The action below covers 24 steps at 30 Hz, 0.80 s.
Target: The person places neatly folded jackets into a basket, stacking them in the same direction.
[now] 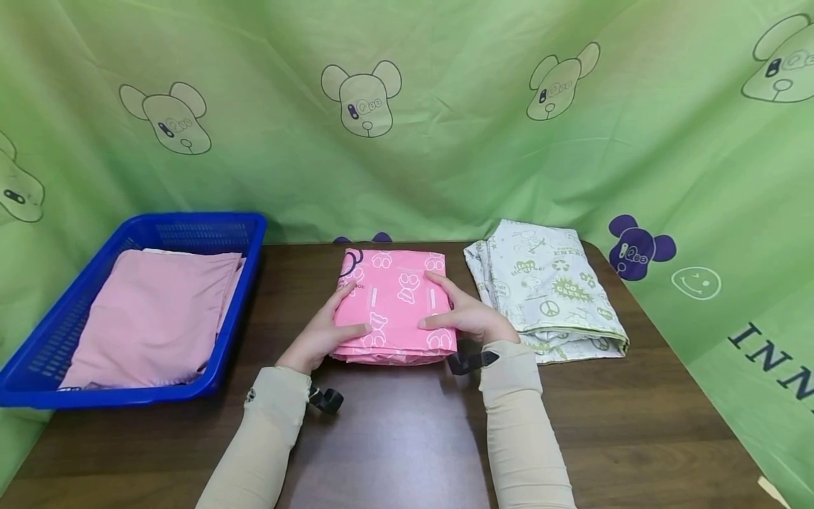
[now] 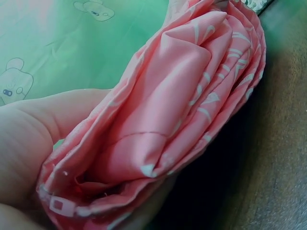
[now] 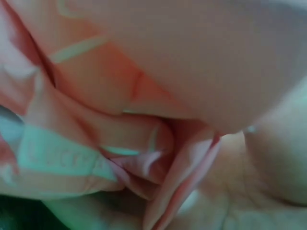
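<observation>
One folded pink printed cloth, centre of frame, at the desk; can't tell if it's lifted. One folded white-green cloth, centre right. One blue basket, left, pink fabric inside. Two hands: left hand and right hand grip opposite ends, thumbs on top, opened about bundle-thick.

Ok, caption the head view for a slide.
Left hand and right hand hold a folded pink patterned cloth between a blue plastic basket and a folded white-and-green printed cloth.
</observation>
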{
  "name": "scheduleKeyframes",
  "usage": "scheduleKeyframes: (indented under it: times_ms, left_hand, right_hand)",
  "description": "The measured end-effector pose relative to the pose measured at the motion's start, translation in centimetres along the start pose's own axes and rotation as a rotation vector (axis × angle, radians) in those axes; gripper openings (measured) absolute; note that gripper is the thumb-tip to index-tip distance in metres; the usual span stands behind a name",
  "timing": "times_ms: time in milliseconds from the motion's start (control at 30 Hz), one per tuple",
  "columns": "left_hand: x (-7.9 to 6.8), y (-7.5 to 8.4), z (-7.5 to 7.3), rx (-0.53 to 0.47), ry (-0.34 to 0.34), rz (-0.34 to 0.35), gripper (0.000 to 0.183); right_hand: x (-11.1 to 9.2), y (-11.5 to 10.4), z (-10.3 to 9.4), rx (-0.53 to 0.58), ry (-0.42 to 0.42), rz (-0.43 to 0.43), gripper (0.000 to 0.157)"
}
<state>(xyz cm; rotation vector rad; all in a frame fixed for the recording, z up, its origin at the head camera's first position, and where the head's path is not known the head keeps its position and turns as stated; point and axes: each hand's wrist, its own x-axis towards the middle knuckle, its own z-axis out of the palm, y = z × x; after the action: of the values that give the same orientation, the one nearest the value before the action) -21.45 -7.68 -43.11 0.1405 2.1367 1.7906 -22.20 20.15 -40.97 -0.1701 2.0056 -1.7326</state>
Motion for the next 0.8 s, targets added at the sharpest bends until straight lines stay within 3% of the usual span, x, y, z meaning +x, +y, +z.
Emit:
scheduleKeyframes:
  times_ms: [200,600,800]
  left_hand:
    - [-0.1,0.1,-0.1,-0.002,0.007,-0.001,0.087]
    - [-0.5,0.8,-0.5,0.027,0.034,-0.002,0.088]
    - [-0.8,1.7,-0.9,0.015,0.041,0.033,0.088]
  right_hand:
    - [0.0,-0.2,0.1,-0.085,0.05,-0.031,0.1]
    - [-0.2,-0.9,0.3,-0.156,0.065,-0.069,0.102]
    - [-0.4,-1.6,0.7,-0.183,0.106,-0.146,0.1]
